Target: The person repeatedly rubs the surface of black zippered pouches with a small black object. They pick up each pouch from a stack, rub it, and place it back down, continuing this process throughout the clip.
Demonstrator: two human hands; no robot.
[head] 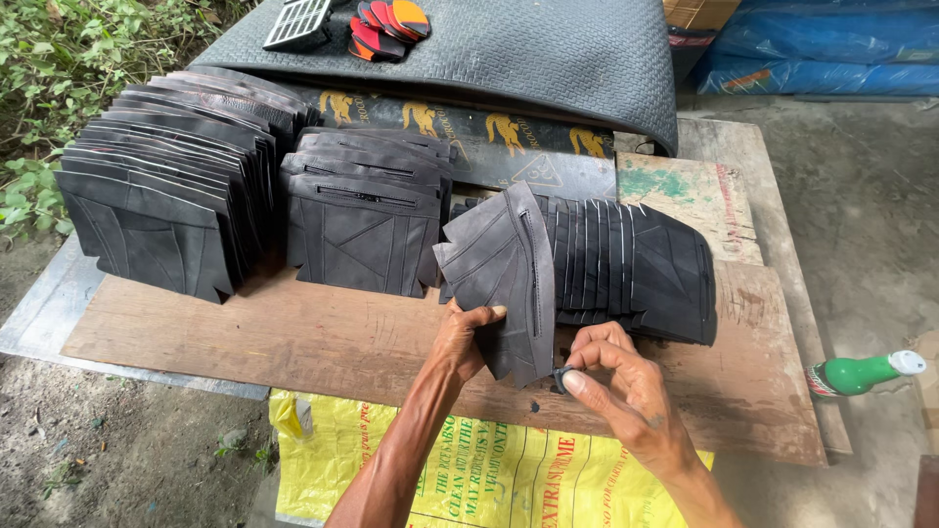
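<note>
Black rubber piece [509, 284], cut to a notched outline with a zipper line sewn down it, stands tilted on the wooden table [293, 337], at the near left end of a long row of like pieces [636, 269]. The left hand [465, 337] grips its lower left edge, thumb on the near face and fingers pressed behind it. The right hand [616, 376] sits at the piece's lower right corner, thumb and forefinger pinched together on a small dark part [561, 379] there; whether that is a zipper pull or a scrap I cannot tell.

Judging from how things lie, a good deal of stock is already stacked. Two upright bundles stand farther left on the table: a big fanned stack [161, 186] at the far left and a squarer stack [367, 220] in the middle, its front piece showing a fitted zipper. The row just behind the hands leans in a loose fan, so it looks like the batch being gone through, with this piece the one in hand and many behind it.

Far across lie a rolled textured rubber mat [548, 59], some red and orange pieces [389, 24] and a grilled object [298, 22]. A yellow printed sack [479, 469] hangs below the near edge, and a green bottle [861, 374] lies on the ground at right.
</note>
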